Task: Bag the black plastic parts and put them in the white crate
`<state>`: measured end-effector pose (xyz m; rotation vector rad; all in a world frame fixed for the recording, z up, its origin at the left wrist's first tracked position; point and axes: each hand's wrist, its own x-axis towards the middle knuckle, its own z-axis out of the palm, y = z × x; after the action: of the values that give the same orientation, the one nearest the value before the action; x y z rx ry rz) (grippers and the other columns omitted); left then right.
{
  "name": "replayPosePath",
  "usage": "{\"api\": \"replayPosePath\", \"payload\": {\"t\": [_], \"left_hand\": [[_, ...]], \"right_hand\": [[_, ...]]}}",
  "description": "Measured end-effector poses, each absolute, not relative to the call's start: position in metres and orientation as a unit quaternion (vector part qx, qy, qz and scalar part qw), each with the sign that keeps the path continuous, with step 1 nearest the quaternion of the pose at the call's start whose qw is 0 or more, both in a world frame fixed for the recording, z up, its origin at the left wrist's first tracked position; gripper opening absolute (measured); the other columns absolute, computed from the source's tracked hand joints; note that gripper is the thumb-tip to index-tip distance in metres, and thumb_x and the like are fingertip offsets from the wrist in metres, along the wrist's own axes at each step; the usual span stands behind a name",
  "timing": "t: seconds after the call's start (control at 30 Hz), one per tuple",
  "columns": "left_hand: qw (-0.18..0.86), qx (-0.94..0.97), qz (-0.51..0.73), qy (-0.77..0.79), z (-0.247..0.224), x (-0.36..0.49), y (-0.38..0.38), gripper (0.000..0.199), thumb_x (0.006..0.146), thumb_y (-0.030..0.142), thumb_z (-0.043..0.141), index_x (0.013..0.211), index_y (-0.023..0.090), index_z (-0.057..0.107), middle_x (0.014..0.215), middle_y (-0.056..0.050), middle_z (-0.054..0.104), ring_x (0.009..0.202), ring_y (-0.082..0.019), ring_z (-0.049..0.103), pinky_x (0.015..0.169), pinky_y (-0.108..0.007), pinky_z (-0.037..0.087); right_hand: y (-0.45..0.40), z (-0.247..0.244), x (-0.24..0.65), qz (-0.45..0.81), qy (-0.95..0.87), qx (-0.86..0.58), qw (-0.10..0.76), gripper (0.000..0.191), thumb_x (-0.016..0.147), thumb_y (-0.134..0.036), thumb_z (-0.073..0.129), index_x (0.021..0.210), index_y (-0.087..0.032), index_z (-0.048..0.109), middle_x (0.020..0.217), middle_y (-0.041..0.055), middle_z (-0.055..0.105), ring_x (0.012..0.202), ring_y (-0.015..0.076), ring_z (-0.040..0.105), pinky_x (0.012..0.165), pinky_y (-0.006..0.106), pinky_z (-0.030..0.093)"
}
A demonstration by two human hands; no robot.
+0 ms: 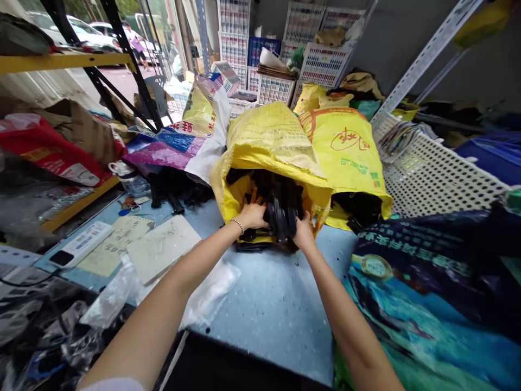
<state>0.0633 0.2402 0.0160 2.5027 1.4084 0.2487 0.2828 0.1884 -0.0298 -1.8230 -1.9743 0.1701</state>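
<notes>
A yellow woven sack [272, 133] lies on the blue worktable [280, 304], its mouth facing me. Black, long plastic-looking parts [280, 214] fill the mouth; their exact kind I cannot make out. My left hand [254, 213], with a beaded bracelet at the wrist, presses on the left side of these parts, fingers partly spread over them. On the opposite side my right hand [303, 229] grips the same bunch, its fingers partly hidden behind the parts and the sack edge. The bunch sits between both hands at the sack's opening.
Right of it stands another yellow sack [350, 146] with black contents. A purple-and-white sack [191, 141] lies left. Papers [163, 244], a white device [83, 244] and a clear plastic bag [118, 288] are at the table's left. A dark blue-green sack [439, 293] borders the right.
</notes>
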Motion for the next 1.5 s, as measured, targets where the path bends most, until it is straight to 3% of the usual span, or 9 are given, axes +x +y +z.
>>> {"api": "replayPosePath", "payload": {"t": [0.1,0.23,0.43,0.57,0.67,0.83,1.03,1.3,1.5], "left_hand": [[0.112,0.861,0.093,0.488,0.016,0.062,0.220,0.082,0.070,0.037,0.073,0.142,0.015,0.041,0.154,-0.023,0.029,0.147,-0.045,0.002,0.110,-0.073,0.007],[0.169,0.837,0.098,0.511,0.033,0.052,0.205,0.078,0.075,0.019,0.063,0.147,0.012,0.034,0.157,-0.021,0.026,0.147,-0.042,0.011,0.113,-0.068,0.012],[0.209,0.812,0.269,0.474,0.000,0.055,0.084,0.047,0.089,0.035,0.053,0.133,0.018,0.049,0.131,-0.014,0.051,0.129,-0.032,0.043,0.109,-0.049,0.037],[0.299,0.729,0.376,0.487,-0.053,0.069,-0.001,0.074,0.077,0.034,0.070,0.140,0.018,0.033,0.138,-0.018,0.037,0.135,-0.036,0.036,0.107,-0.054,0.040],[0.410,0.600,0.478,0.493,-0.074,0.065,-0.025,0.064,0.081,0.023,0.061,0.136,0.022,0.028,0.141,-0.017,0.028,0.132,-0.029,0.041,0.100,-0.048,0.048],[0.521,0.417,0.571,0.478,-0.076,0.050,-0.031,0.059,0.078,0.034,0.070,0.123,0.026,0.033,0.137,-0.012,0.034,0.124,-0.022,0.048,0.100,-0.041,0.048],[0.748,0.318,0.480,0.330,-0.036,0.031,-0.042,0.056,0.084,0.056,0.061,0.125,0.021,0.045,0.112,-0.009,0.057,0.091,-0.018,0.062,0.081,-0.032,0.052],[0.716,0.398,0.434,0.375,0.027,0.002,-0.047,0.053,0.080,0.041,0.072,0.125,0.020,0.054,0.088,-0.001,0.057,0.068,-0.011,0.053,0.064,-0.025,0.046],[0.692,0.441,0.402,0.407,0.025,0.006,-0.048,0.042,0.080,0.041,0.071,0.115,0.020,0.060,0.085,-0.001,0.059,0.066,-0.011,0.050,0.063,-0.023,0.042]], "right_hand": [[0.158,-0.035,0.281,0.080,-0.696,-0.682,0.210,0.068,0.075,-0.010,0.059,0.141,-0.022,0.050,0.158,0.0165,0.025,0.130,0.0404,0.045,0.104,0.050,0.040],[0.138,-0.030,0.294,0.098,-0.688,-0.687,0.212,0.067,0.072,-0.003,0.056,0.137,-0.020,0.055,0.152,0.0178,0.034,0.138,0.0404,0.036,0.109,0.053,0.033],[0.077,-0.049,0.283,0.075,-0.668,-0.686,0.279,0.051,0.087,-0.015,0.039,0.135,-0.014,0.054,0.146,0.0179,0.042,0.138,0.0304,0.035,0.111,0.051,0.031],[0.020,-0.061,0.248,0.018,-0.612,-0.703,0.360,0.042,0.095,-0.029,0.037,0.131,-0.016,0.054,0.136,0.0182,0.048,0.132,0.0333,0.037,0.107,0.058,0.031],[-0.020,-0.057,0.231,0.039,-0.657,-0.683,0.316,0.041,0.094,-0.042,0.046,0.128,-0.021,0.056,0.119,0.0155,0.057,0.113,0.0325,0.050,0.096,0.051,0.040],[-0.045,-0.055,0.220,0.181,-0.661,-0.670,0.286,0.033,0.093,-0.041,0.050,0.111,-0.019,0.066,0.104,0.0142,0.060,0.100,0.0304,0.054,0.089,0.047,0.043],[-0.064,-0.048,0.191,0.603,-0.555,-0.480,0.312,0.045,0.095,-0.056,0.041,0.100,-0.018,0.066,0.090,0.0072,0.065,0.088,0.0231,0.061,0.079,0.038,0.048],[-0.072,0.014,0.176,0.427,-0.731,-0.468,0.252,0.019,0.098,-0.038,0.044,0.102,-0.022,0.054,0.098,0.0050,0.059,0.089,0.0200,0.056,0.083,0.035,0.044],[-0.047,0.021,0.175,0.385,-0.678,-0.485,0.395,0.029,0.098,-0.049,0.042,0.101,-0.023,0.053,0.092,0.0045,0.055,0.083,0.0193,0.052,0.077,0.033,0.043]]}}
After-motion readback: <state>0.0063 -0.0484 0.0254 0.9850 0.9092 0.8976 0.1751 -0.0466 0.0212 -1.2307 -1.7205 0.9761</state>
